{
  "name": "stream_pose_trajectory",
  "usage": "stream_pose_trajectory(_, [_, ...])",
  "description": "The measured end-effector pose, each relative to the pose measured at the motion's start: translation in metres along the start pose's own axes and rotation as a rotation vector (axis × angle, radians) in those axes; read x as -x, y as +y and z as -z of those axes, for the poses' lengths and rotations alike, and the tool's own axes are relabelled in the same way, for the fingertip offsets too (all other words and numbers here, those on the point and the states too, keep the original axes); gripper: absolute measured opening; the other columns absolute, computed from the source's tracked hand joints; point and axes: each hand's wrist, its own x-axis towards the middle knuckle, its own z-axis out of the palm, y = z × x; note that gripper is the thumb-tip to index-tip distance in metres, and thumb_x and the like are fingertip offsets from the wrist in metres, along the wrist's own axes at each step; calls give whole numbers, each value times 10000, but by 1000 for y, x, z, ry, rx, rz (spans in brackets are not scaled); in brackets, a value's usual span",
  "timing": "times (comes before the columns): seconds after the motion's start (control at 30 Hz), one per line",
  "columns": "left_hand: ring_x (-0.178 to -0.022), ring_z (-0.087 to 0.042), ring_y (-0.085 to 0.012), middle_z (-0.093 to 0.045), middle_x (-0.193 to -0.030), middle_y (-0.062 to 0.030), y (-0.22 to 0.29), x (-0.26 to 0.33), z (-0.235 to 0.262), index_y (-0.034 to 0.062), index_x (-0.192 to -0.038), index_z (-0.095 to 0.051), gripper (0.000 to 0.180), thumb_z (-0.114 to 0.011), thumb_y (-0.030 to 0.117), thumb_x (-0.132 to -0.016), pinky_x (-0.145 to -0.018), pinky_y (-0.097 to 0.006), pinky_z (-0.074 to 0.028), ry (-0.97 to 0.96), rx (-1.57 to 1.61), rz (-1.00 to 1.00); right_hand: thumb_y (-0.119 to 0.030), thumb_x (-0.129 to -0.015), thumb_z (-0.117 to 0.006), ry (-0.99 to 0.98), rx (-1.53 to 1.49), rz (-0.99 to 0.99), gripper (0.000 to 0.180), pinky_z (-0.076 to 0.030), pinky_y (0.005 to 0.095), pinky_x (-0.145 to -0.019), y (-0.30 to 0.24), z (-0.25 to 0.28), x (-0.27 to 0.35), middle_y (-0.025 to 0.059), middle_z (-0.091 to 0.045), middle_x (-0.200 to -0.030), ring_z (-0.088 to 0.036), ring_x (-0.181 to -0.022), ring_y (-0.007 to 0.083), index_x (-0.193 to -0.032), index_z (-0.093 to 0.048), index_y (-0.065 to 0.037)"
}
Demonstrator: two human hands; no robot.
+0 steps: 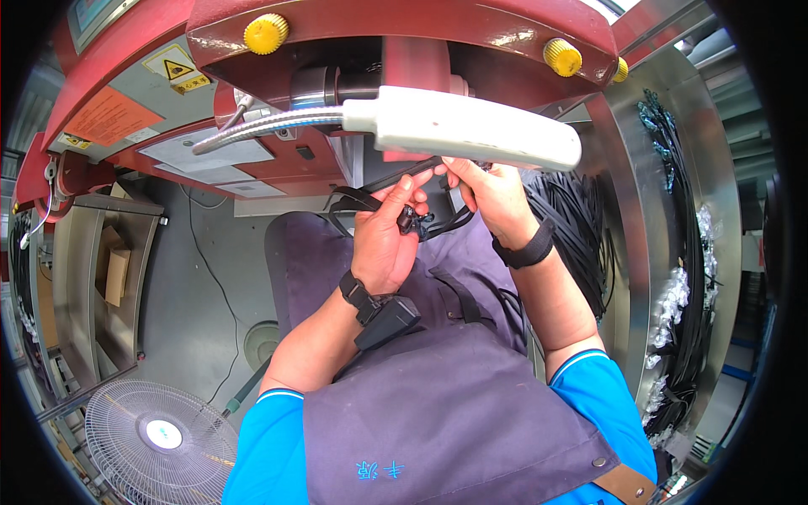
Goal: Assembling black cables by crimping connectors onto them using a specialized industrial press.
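My left hand [385,237] grips a black webbing strap [358,200] with a small black plastic buckle [407,220] on it, fingers pinched near the buckle. My right hand [495,195] holds the same strap further right, close under the white lamp head [471,128] of the red machine [404,34]. Both hands are over my lap, which a dark apron [438,404] covers. A black device is strapped to my left wrist and a black band is on my right wrist. The strap's far end is hidden behind the lamp.
A curved steel table [627,210] on the right carries piles of black straps [581,227] and bagged parts [673,295]. A standing fan [160,438] is at lower left on the grey floor. A metal shelf with cardboard boxes [114,269] stands left.
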Motion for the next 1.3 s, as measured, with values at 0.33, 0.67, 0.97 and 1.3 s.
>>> stream_pose_trajectory(0.33, [-752, -511, -103, -634, -868, -45, 2, 0, -4, -26, -1046, -654, 237, -608, 157, -903, -706, -245, -425, 16, 13, 15, -113, -859, -626, 31, -19, -14, 99, -308, 170, -371, 0, -2, -2, -3, -583, -659, -441, -425, 19, -852, -659, -20])
stream_pose_trajectory(0.67, [-777, -527, -109, -656, -1038, -116, 0, -5, -9, -14, -1025, -652, 183, -597, 112, -903, -728, -259, -446, -53, 56, 20, -117, -879, -626, 71, -79, 50, 106, -307, 172, -370, 5, 6, 2, 15, -582, -682, -421, -418, 15, -870, -639, -12])
stream_pose_trajectory(0.97, [-791, -542, -106, -660, -1061, -117, 0, 1, -3, 16, -996, -654, 150, -601, 118, -900, -728, -266, -452, -44, 23, 11, -129, -880, -648, -33, -103, 117, 101, -288, 168, -381, 10, 10, 6, -17, -543, -636, -410, -430, 5, -907, -658, -32])
stream_pose_trajectory(1.3, [-779, -509, -98, -666, -969, -65, 1, 0, 1, -20, -1046, -659, 229, -609, 149, -900, -721, -243, -428, -11, 28, 0, -148, -875, -646, 16, -61, 38, 134, -287, 175, -376, 9, 2, 1, -22, -534, -614, -413, -413, 13, -859, -670, -17])
